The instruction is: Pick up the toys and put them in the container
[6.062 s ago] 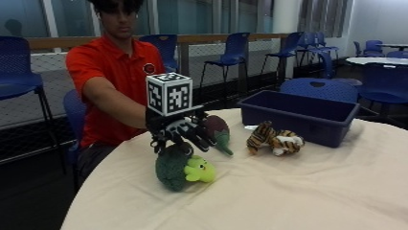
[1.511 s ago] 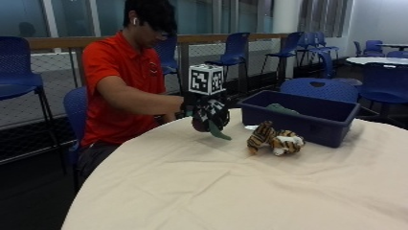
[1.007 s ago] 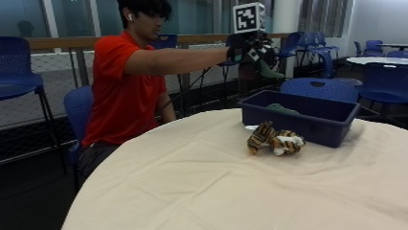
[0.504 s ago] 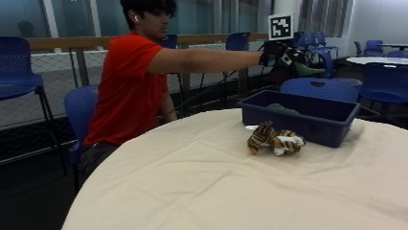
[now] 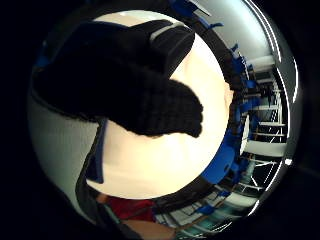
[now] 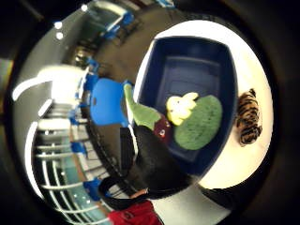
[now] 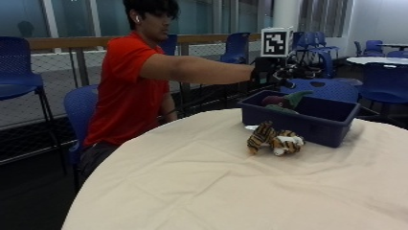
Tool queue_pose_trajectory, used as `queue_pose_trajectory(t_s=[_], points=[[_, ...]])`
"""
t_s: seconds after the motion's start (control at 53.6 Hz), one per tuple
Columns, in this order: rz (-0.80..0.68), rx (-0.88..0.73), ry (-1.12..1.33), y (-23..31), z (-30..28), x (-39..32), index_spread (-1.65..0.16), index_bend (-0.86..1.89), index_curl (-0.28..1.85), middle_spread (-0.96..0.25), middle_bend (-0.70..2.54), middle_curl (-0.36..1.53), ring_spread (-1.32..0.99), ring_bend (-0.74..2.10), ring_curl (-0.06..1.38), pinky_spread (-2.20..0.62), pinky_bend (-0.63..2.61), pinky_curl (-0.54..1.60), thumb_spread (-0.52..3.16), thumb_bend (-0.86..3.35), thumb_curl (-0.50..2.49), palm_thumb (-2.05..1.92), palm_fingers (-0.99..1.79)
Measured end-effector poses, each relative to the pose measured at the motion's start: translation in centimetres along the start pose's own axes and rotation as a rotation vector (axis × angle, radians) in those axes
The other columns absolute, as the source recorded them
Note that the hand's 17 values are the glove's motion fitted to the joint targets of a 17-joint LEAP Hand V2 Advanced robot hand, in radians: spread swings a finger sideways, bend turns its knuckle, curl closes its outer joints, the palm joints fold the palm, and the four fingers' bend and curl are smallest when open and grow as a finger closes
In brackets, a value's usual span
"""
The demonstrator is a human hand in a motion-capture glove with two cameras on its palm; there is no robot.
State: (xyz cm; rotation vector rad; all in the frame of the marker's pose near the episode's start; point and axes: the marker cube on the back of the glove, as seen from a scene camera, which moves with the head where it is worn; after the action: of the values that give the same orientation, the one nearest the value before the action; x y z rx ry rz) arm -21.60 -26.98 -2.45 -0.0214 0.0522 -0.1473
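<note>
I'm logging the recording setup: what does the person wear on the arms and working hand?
The right hand wears a black knitted glove with black straps and white plastic fittings. The arm is bare below the short red sleeve.

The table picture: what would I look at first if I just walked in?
Probably the striped tiger toy lying on the cream tablecloth, just in front of the blue container. Next, the gloved right hand stretched out above that container, where a dark red toy with a green tail is at the rim. From the palm, a green turtle toy shows lying inside the container.
</note>
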Motion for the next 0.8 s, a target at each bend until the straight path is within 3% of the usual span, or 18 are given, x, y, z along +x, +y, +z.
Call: queue_pose_trajectory(t_s=[0.429,0.802], points=[[0.139,-0.064,-0.009,0.2,7.3,11.3,-0.36,0.13,0.38,-0.09,0.13,0.3,0.02,0.15,0.24,0.13,1.27,0.38,1.08,-0.09,0.27,-0.11,-0.22],[0.127,-0.112,0.004,-0.7,11.8,11.1,-0.35,0.14,0.31,-0.08,0.13,0.26,0.02,0.15,0.2,0.13,1.23,0.35,1.09,-0.06,0.21,-0.08,-0.2]])
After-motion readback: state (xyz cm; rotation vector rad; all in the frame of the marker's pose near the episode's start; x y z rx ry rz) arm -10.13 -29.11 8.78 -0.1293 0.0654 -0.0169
